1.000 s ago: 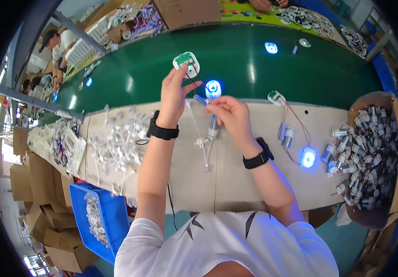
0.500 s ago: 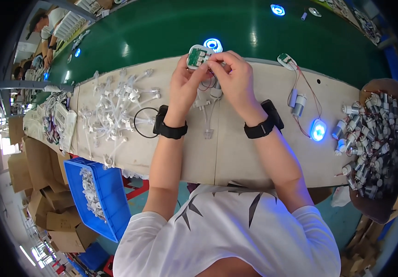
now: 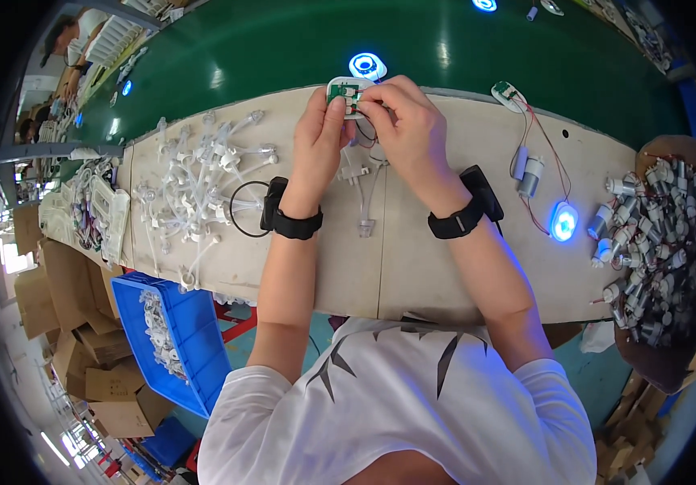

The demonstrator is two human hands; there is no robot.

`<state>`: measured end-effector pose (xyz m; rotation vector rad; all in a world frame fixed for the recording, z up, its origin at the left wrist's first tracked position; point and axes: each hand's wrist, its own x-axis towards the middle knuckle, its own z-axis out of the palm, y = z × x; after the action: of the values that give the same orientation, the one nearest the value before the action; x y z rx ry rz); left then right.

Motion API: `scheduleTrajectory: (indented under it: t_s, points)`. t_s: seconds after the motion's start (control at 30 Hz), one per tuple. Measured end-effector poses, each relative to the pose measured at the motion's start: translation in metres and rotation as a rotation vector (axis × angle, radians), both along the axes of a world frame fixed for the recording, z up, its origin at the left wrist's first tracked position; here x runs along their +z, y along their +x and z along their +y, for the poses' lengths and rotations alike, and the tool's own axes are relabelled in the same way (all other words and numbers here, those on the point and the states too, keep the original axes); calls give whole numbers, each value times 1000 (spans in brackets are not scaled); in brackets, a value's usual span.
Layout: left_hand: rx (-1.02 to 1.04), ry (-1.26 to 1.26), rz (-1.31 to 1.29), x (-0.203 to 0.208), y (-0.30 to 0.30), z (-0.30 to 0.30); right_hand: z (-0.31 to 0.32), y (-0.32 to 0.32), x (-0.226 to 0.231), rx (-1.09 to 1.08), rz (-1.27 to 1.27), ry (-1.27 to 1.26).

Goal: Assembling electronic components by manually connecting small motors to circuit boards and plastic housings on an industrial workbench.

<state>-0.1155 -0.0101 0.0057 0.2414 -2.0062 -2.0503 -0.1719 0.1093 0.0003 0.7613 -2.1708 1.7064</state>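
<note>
My left hand [image 3: 321,137] is closed around a white rounded housing with a green circuit board [image 3: 350,90] in it, its thumb over the board's face. At the board's right edge, the fingers of my right hand [image 3: 407,121] are pinched together on thin wires [image 3: 364,133]; their tips hide the wire ends. Just beyond the hands glows a round blue-lit lamp [image 3: 366,66]. Below the hands lies a clear and white plastic piece [image 3: 364,202] on the pale worktable [image 3: 420,275].
Clear plastic fittings [image 3: 202,174] lie heaped left. Right are a wired board [image 3: 508,94], a motor [image 3: 530,176], a lit lamp [image 3: 563,221] and a pile of motors [image 3: 655,242]. A green belt surface [image 3: 283,48] runs beyond; a blue crate [image 3: 206,352] stands lower left. Someone [image 3: 81,40] is far left.
My left thumb has moved up onto the board's face. My right fingers stay pinched at its right edge. The whole view has shifted slightly.
</note>
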Motion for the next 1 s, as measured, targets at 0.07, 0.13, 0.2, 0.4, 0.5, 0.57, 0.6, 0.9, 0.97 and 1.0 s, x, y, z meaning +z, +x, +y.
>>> scheduleTrajectory:
  t_s: [0.07, 0.13, 0.2, 0.4, 0.5, 0.57, 0.6, 0.9, 0.97, 1.0]
  points:
    - [20, -2, -29, 3, 0, 5, 1, 0, 1, -29, 104, 34]
    - [42, -9, -53, 4, 0, 7, 3, -1, 2, -19, 121, 63]
    - [-17, -83, -33, 3, 1, 3, 4, -1, 4, -9, 142, 86]
    - [15, -255, -26, -7, -1, 8, 8, -3, 4, -18, 197, 136]
    - [3, -345, -63, -4, 1, 4, 8, -1, 2, 30, 182, 135]
    - [14, -345, -62, -4, 1, 8, 8, -1, 1, 13, 176, 132]
    - [25, -342, -65, -5, 2, 10, 9, -1, 1, 10, 177, 132]
    - [63, -294, -24, -14, -6, 9, 5, 0, -3, -59, 206, 93]
    - [52, -285, -11, -16, -5, 4, -2, 0, -2, -31, 199, 106]
    - [47, -326, 10, -16, -5, 3, 2, -1, -2, -38, 207, 106]
